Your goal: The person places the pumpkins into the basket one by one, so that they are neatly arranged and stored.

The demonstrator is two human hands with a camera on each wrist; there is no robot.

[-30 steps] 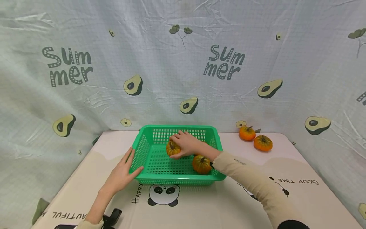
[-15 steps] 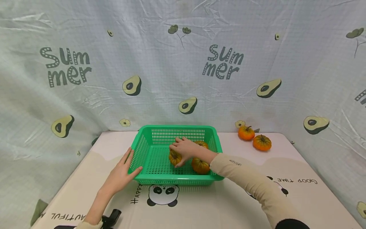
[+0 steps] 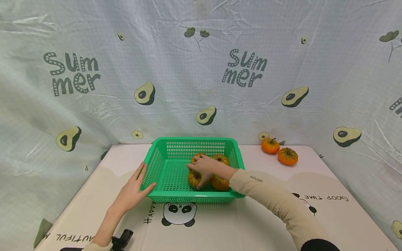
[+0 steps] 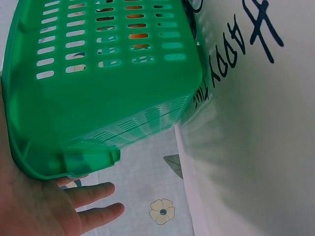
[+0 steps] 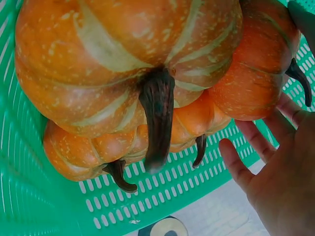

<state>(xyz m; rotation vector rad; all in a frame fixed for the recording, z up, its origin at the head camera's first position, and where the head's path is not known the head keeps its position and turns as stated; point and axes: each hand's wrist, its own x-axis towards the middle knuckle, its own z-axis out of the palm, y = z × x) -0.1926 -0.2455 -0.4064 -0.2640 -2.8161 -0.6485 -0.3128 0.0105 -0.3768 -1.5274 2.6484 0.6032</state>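
Observation:
A green plastic basket (image 3: 194,196) stands in the middle of the table in the head view. My left hand (image 3: 133,190) rests against its left wall, fingers straight and thumb spread at the near corner. Inside, my right hand (image 3: 205,168) reaches over a small orange pumpkin (image 3: 193,178), thumb on the near side and fingers on the far side. The right wrist view shows that pumpkin (image 5: 261,59) between thumb and fingers. Other small pumpkins sit close by: one behind the hand (image 3: 197,156), one at back right (image 3: 221,159), one at front right (image 3: 219,183), partly covered by the wrist.
Two more orange pumpkins, one farther back (image 3: 270,145) and one nearer (image 3: 287,156), sit on the table right of the basket. A printed curtain (image 3: 176,69) hangs behind and along both sides. The pale tablecloth (image 3: 220,230) bears panda prints.
My right hand has brought the pumpkin toward the basket's near side and slightly right. A pumpkin behind the hand now shows. My left hand stays at the left wall.

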